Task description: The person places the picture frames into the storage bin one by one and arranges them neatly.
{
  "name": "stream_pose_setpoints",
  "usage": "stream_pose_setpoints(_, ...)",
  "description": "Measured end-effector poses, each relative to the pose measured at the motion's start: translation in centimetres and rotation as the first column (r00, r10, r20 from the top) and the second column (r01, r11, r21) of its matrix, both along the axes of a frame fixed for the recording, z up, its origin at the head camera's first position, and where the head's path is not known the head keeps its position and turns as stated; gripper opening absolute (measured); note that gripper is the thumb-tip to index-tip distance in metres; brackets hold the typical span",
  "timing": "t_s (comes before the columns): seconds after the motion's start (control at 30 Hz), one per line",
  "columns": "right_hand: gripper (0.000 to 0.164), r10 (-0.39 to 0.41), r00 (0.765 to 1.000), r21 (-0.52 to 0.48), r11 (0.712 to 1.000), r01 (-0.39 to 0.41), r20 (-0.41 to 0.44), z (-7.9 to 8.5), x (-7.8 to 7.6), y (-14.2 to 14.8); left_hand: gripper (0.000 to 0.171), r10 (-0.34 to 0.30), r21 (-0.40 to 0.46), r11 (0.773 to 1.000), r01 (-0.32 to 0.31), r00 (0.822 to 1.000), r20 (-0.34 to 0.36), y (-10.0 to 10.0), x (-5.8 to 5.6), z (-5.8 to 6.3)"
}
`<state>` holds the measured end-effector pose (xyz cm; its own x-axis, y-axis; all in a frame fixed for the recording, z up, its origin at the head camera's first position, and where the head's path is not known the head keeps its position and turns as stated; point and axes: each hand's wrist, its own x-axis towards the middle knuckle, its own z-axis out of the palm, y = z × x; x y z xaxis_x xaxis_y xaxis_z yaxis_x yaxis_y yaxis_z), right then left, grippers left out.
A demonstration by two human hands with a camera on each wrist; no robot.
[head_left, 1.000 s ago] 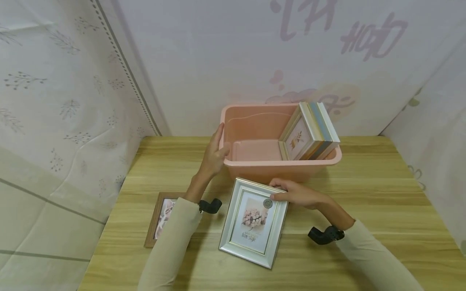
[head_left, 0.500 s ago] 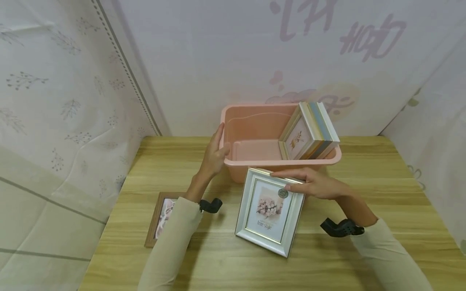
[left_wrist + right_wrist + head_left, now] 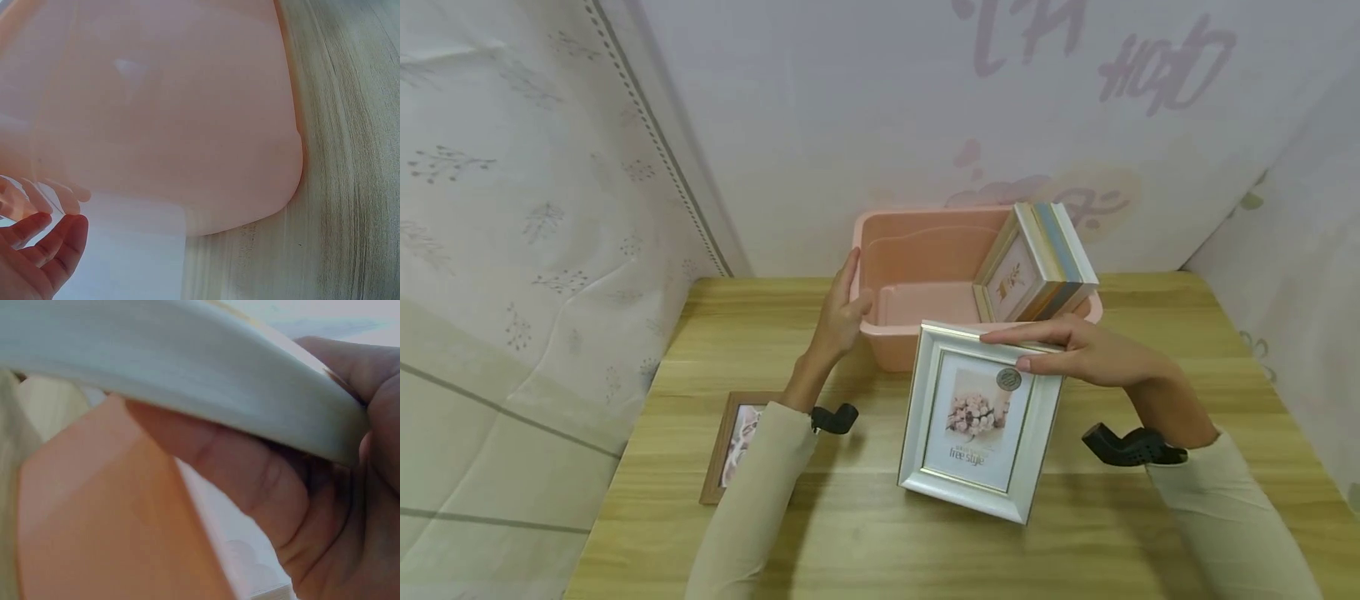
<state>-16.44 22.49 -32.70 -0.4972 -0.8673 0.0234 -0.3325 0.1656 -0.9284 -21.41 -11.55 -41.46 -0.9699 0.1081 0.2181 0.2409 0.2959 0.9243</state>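
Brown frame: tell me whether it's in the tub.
No, the brown frame lies on the table outside the tub, partly hidden by the left sleeve.

- Wood-grained, low-sheen finish on the long yellow-brown worktop (image 3: pixel 760 342).
- Smooth, faintly glossy finish on the pink rectangular plastic tub (image 3: pixel 925 254) near the worktop's far edge.
- Satin, metallic-looking finish on the silver-white, gold-edged rectangular frame (image 3: pixel 977 421).
- Matt, wood-like finish on the brown rectangular frame (image 3: pixel 733 442) near the worktop's left edge.
- Matt cloth in the beige sleeves (image 3: pixel 748 508).
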Motion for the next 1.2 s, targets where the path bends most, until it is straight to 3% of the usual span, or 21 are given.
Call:
stream_pose_setpoints(0.2,0.055,-0.063,0.998,-0.169,0.983,0.067,0.027,2.8,-0.7,0.4,0.075,0.003,0.004,1.0,-0.003,1.0,-0.003,-0.2,-0.1,0.0)
stream_pose_setpoints(0.37,0.057,-0.101,0.99,-0.32,0.939,0.127,0.096,4.5,-1.3,0.8,0.074,-0.011,0.017,1.0,0.011,1.0,0.025,-0.4,0.0,0.6)
stream_pose_setpoints(0.5,0.053,-0.226,0.962,-0.357,0.895,0.267,0.153,5.9,-1.4,0.9,0.076,-0.009,0.019,1.0,0.009,1.0,0.008,-0.6,-0.3,0.2)
stream_pose_setpoints(0.6,0.052,-0.305,0.93,-0.401,0.84,0.365,0.206,6.8,-1.4,0.9,0.075,0.005,0.009,1.0,-0.005,1.0,-0.001,-0.6,-0.2,0.1)
stream_pose_setpoints(0.73,0.051,-0.321,0.885,-0.497,0.738,0.457,0.337,7.4,-1.7,0.6,0.073,0.008,-0.007,1.0,-0.008,1.0,-0.012,-0.6,-0.1,-0.1)
stream_pose_setpoints(0.8,0.051,-0.346,0.849,-0.519,0.677,0.521,0.4,7.6,-1.7,0.4,0.073,0.003,-0.007,1.0,-0.003,1.0,-0.018,-0.6,-0.1,-0.2)
stream_pose_setpoints(0.93,0.051,-0.465,0.754,-0.501,0.565,0.656,0.463,7.5,-1.9,-0.3,0.073,-0.004,-0.002,1.0,0.004,1.0,-0.021,-0.5,-0.1,-0.3)
stream_pose_setpoints(1.03,0.051,-0.512,0.714,-0.478,0.53,0.701,0.478,7.3,-2.1,-0.7,0.073,-0.004,-0.01,1.0,0.004,1.0,-0.017,-0.5,-0.2,-0.4)
stream_pose_setpoints(1.2,0.055,-0.618,0.659,-0.393,0.529,0.752,0.429,6.4,-2.7,-1.8,0.072,-0.001,-0.009,1.0,0.001,1.0,-0.01,-0.6,-0.2,-0.5)
